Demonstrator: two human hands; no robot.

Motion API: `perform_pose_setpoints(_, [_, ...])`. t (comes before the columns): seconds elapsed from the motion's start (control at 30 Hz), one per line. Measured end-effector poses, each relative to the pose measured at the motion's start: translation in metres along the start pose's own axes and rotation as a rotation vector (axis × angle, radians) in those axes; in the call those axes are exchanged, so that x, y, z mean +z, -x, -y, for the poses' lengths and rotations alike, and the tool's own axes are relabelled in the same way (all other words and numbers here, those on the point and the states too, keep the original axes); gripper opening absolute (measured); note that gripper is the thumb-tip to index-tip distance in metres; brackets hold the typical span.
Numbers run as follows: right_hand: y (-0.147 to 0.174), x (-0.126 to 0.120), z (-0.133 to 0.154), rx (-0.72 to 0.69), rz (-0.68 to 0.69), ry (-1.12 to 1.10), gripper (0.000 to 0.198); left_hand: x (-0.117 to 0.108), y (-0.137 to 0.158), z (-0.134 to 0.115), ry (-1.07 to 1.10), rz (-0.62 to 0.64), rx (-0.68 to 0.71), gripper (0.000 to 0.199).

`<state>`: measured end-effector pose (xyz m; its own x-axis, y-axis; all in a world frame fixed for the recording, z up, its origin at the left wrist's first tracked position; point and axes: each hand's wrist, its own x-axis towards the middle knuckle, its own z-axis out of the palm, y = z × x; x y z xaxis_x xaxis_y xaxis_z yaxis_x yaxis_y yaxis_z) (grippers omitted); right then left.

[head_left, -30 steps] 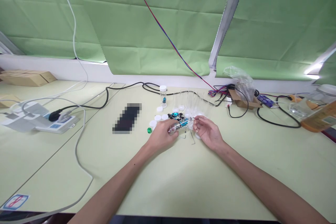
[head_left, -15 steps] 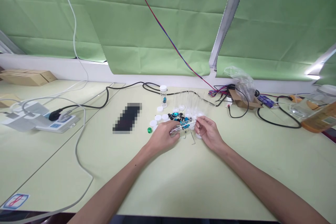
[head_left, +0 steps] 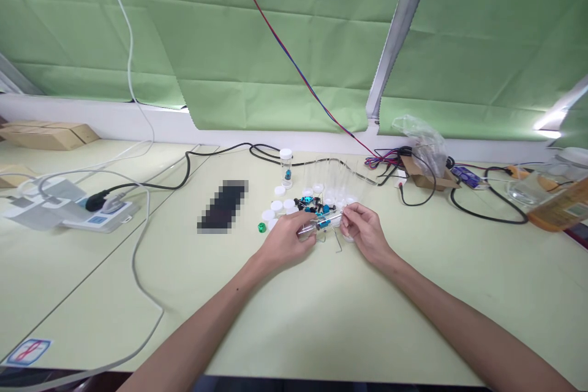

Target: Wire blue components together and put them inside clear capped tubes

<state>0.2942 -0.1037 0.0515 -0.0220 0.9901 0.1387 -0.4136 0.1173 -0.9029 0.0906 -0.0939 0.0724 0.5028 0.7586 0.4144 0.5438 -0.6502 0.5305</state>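
A clear tube point(head_left: 307, 230) lies tilted in my left hand point(head_left: 285, 237), whose fingers are closed round it. At the tube's right end, the thumb and fingers of my right hand point(head_left: 367, 234) are pinched together; what is between them is too small to make out. Blue and black small parts point(head_left: 325, 222) lie just behind and beneath the tube. A thin bent metal rod, like a hex key point(head_left: 338, 241), rests on the table between my hands. Several white caps point(head_left: 277, 206) and a green piece point(head_left: 261, 227) are left of my left hand.
Behind my hands stand several clear tubes point(head_left: 342, 179) and one capped tube point(head_left: 286, 169) with a blue part inside. A blurred-out dark rectangle point(head_left: 223, 206) lies to the left. Power strips point(head_left: 98, 214) with cables are farther left; a cardboard box point(head_left: 427, 177) is back right.
My right hand has shifted slightly right and toward me at the tube's end. The left hand keeps its grip on the tube, almost still.
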Motion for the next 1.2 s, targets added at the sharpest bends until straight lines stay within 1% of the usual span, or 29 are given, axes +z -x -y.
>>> perform_pose_setpoints(0.4, [0.0011, 0.0024, 0.0006, -0.017, -0.016, 0.072, 0.022, -0.0002, -0.0002, -0.0017, 0.007, -0.015, 0.003, 0.028])
perform_pose_setpoints(0.63, [0.0016, 0.0024, -0.0009, -0.031, -0.022, 0.119, 0.023, -0.0015, 0.0003, -0.0027, -0.006, 0.016, -0.004, 0.026])
perform_pose_setpoints(0.8, [0.0028, 0.0015, -0.0024, -0.046, -0.023, 0.144, 0.022, -0.002, -0.0003, -0.0049, -0.005, 0.017, -0.013, 0.026])
perform_pose_setpoints(0.9, [0.003, 0.0019, -0.0029, -0.069, -0.063, 0.18, 0.022, -0.0014, -0.0008, -0.005, -0.003, 0.0, -0.023, 0.025])
perform_pose_setpoints(1.1, [0.0016, 0.003, -0.0018, -0.185, -0.195, 0.243, 0.024, 0.0, -0.0009, -0.0028, 0.019, -0.036, -0.06, 0.027])
perform_pose_setpoints(1.2, [0.0017, 0.003, -0.0012, -0.22, -0.226, 0.296, 0.025, 0.0006, -0.0007, -0.0019, 0.021, -0.038, -0.065, 0.028])
